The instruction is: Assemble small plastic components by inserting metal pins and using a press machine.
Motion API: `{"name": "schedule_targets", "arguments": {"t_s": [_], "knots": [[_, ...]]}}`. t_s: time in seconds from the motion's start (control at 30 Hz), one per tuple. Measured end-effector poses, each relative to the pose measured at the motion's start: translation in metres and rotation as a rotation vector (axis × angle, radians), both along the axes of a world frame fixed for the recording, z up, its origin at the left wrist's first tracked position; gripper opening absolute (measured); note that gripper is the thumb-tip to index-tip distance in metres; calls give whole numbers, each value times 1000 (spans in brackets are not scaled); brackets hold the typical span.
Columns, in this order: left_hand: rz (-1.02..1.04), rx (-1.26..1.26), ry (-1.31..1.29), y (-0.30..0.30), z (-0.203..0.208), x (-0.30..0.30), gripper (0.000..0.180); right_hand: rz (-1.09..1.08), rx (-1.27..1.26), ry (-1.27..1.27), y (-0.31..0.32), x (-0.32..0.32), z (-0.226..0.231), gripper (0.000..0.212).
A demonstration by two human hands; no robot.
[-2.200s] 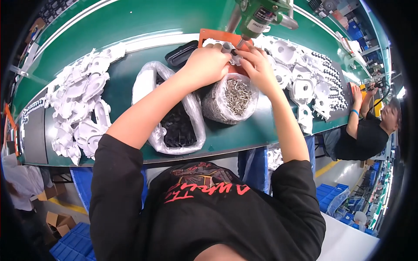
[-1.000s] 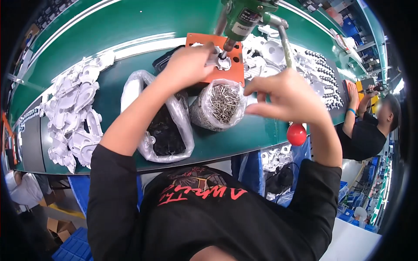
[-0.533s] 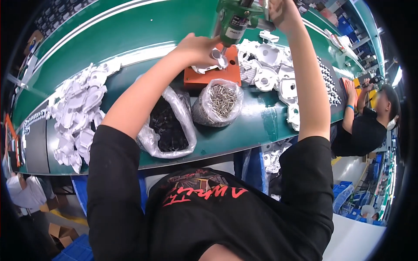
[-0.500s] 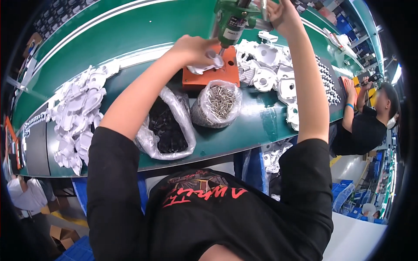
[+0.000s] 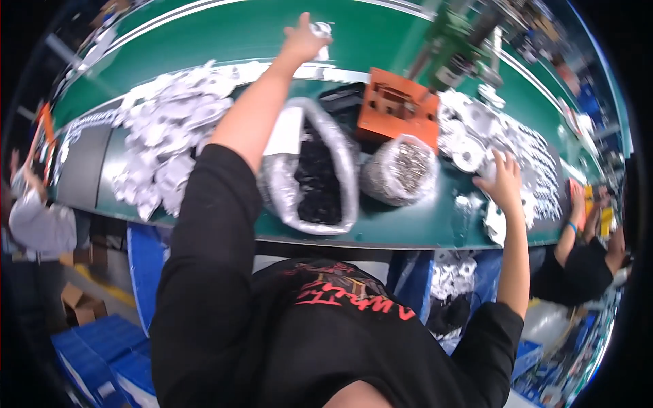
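Note:
My left hand [image 5: 303, 42] is stretched far forward over the green belt [image 5: 224, 34], shut on a small white metal part [image 5: 321, 30]. My right hand [image 5: 503, 182] reaches to the right and rests on a pile of white round parts [image 5: 476, 139], fingers spread over one of them. Between my arms lie an orange fixture block [image 5: 398, 112], a clear bag of small silver screws [image 5: 400, 170] and a clear bag of black parts [image 5: 314, 178].
A heap of white cast parts [image 5: 166, 139] covers the bench on the left. A green press tool [image 5: 452, 51] hangs behind the orange block. A co-worker in black [image 5: 585, 262] works at the right, another person's sleeve [image 5: 37, 221] at the left. Blue crates [image 5: 95, 364] stand below.
My left hand left the orange block and carried a white part far forward to the belt. My right hand came down from the press tool to the pile of white parts on the right.

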State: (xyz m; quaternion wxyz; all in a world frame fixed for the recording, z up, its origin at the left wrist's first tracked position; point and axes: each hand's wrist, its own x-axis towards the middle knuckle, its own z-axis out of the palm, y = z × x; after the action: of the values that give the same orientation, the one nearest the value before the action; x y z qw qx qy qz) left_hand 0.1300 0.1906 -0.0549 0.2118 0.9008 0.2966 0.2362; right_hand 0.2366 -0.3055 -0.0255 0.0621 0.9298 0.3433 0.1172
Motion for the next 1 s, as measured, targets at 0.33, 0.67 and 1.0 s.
{"name": "schedule_targets", "arguments": {"t_s": [0.33,0.67,1.0], "knots": [[156,419,566,36,37,-183,65,2,387,166,3,21,-5,43],[297,258,641,75,44,-276,31,-7,601,5,40,-20,57,37],[301,364,-111,29,68,-264,24,350,910,722,100,-98,79,37]]}}
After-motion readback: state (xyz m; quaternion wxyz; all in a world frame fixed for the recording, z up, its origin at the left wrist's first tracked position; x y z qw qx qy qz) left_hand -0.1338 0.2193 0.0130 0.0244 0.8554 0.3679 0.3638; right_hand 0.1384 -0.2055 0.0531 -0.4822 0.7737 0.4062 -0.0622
